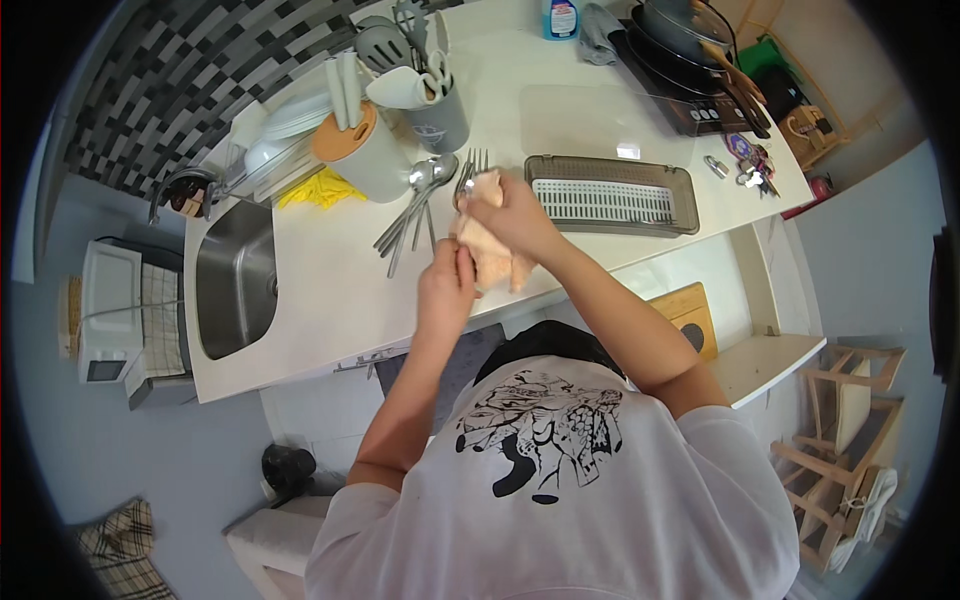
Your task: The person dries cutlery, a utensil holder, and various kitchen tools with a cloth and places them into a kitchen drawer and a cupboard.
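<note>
My right hand (517, 221) grips an orange-pink cloth (484, 251) over the counter, near its front edge. Lower and to the left, my left hand (448, 281) is closed at the cloth's edge; whether it also holds a utensil inside the cloth is hidden. Just beyond my hands lie metal forks (474, 161), tines pointing away from me. To their left, metal spoons (433, 174) lie in a crossed pile with their handles toward me. On the right is a grey translucent cutlery box (611, 225) with a white slotted insert (607, 201), and a clear lid (577, 120) lies behind it.
A white canister with a cork lid (343, 135), a grey utensil holder (442, 120) and a yellow cloth (321, 189) stand or lie at the left back. The steel sink (236, 281) is far left. Pans sit on an induction cooktop (705, 109); keys (752, 169) lie nearby.
</note>
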A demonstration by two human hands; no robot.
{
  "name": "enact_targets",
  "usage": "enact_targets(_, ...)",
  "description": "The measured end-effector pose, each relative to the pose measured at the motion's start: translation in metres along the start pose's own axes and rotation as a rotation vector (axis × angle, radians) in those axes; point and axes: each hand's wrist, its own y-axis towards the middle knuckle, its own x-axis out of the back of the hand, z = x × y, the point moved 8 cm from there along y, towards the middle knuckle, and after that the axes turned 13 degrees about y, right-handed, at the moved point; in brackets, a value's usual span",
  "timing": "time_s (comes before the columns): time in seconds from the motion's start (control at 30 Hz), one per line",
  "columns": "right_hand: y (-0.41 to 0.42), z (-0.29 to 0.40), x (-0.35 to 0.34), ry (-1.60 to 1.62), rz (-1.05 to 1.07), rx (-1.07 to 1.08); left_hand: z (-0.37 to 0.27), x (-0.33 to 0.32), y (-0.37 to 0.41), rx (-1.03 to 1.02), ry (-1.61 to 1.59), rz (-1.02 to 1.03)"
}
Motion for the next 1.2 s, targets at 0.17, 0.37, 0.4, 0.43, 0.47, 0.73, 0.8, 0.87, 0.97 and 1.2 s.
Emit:
enact_targets(0.17,-0.001,-0.002,-0.007,-0.073,0.13,-0.061,0.007,0.002,-0.004,-0.109,0.222,-0.169)
enact_targets(0.37,-0.011,0.004,-0.012,-0.103,-0.028,-0.042,0.01,0.005,-0.007,-0.035,0.045,-0.201)
enact_targets(0.4,-0.012,0.009,-0.011,-0.154,-0.057,-0.023,0.004,0.004,-0.01,-0.071,0.061,-0.229)
enact_targets(0.43,-0.012,0.007,-0.012,-0.17,-0.042,-0.039,0.0,0.006,-0.013,-0.106,0.078,-0.257)
enact_targets(0.47,-0.011,0.005,-0.013,-0.187,-0.027,-0.055,0.01,0.0,-0.015,-0.119,0.076,-0.242)
enact_targets(0.73,-0.019,-0.005,-0.018,-0.308,-0.081,0.029,0.016,-0.018,-0.028,0.079,-0.396,-0.112)
enact_targets(0.8,-0.012,-0.026,-0.021,0.182,0.042,-0.123,0.014,-0.015,-0.029,0.111,-0.489,-0.045)
enact_targets(0.87,-0.01,-0.035,-0.024,0.449,0.09,-0.255,0.016,-0.017,-0.027,0.254,-0.851,0.177)
enact_targets(0.97,-0.013,-0.006,-0.023,-0.252,-0.04,-0.058,0.033,-0.033,-0.026,0.235,-0.671,0.108)
enact_targets(1.2,-0.007,-0.015,-0.025,0.278,0.137,-0.221,0.05,-0.012,-0.016,0.262,-0.9,0.015)
